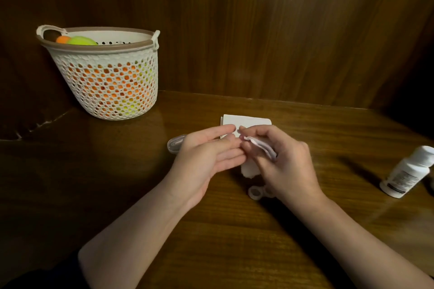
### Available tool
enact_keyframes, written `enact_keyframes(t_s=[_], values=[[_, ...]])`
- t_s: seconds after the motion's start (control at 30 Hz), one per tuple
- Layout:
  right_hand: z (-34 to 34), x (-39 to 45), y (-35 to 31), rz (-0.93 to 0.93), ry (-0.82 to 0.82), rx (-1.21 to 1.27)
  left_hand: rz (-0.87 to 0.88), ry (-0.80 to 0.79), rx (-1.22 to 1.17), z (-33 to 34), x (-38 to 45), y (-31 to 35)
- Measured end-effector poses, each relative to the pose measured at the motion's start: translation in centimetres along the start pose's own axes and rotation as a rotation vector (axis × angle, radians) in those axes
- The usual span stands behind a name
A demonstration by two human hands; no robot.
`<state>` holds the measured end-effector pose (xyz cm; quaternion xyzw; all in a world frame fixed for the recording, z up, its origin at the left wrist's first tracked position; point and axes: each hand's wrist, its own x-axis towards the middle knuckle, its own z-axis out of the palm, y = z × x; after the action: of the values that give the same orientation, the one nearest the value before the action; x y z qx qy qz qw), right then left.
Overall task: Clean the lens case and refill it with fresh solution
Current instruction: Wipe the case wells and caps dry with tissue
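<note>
My right hand pinches a crumpled white tissue between thumb and fingers; its loose end hangs below the hand. Whether anything is wrapped inside the tissue I cannot tell. My left hand is beside it with straight fingers, the fingertips touching the tissue and holding nothing. A small translucent lens case lies on the wooden table just under my right wrist, partly hidden by it. The white solution bottle stands tilted in view at the far right.
A folded white tissue lies on the table behind my hands. A clear oblong plastic case lies behind my left hand. A white mesh basket with coloured balls stands at the back left. Wooden walls enclose the table.
</note>
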<state>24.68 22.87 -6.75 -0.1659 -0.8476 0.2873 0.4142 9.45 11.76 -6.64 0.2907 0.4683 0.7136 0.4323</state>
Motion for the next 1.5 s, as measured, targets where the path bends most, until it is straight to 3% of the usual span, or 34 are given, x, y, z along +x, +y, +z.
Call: enact_keyframes(t_s=[0.17, 0.43, 0.67, 0.9, 1.17, 1.27, 1.5], values=[[-0.2, 0.3, 0.1, 0.123, 0.088, 0.128, -0.021, -0.096, -0.022, 0.4, 0.0, 0.0], [-0.3, 0.2, 0.1, 0.102, 0.11, 0.1, -0.022, -0.094, 0.001, 0.5, -0.1, 0.3], [-1.0, 0.5, 0.8, 0.333, 0.189, 0.351, 0.098, 0.005, 0.397, 0.7, -0.1, -0.3], [-1.3, 0.7, 0.8, 0.42, 0.177, 0.288, 0.079, 0.029, 0.414, 0.9, -0.1, -0.6], [-1.3, 0.7, 0.7, 0.381, 0.063, 0.288, 0.055, 0.071, 0.381, 1.0, -0.1, -0.8], [-1.8, 1.1, 1.7, 0.366, 0.147, 0.236, 0.091, 0.108, 0.413, 0.8, 0.0, -0.7], [-3.3, 2.2, 5.5, 0.469, 0.453, 0.117, 0.133, 0.1, 0.794, 1.9, 0.6, -2.3]])
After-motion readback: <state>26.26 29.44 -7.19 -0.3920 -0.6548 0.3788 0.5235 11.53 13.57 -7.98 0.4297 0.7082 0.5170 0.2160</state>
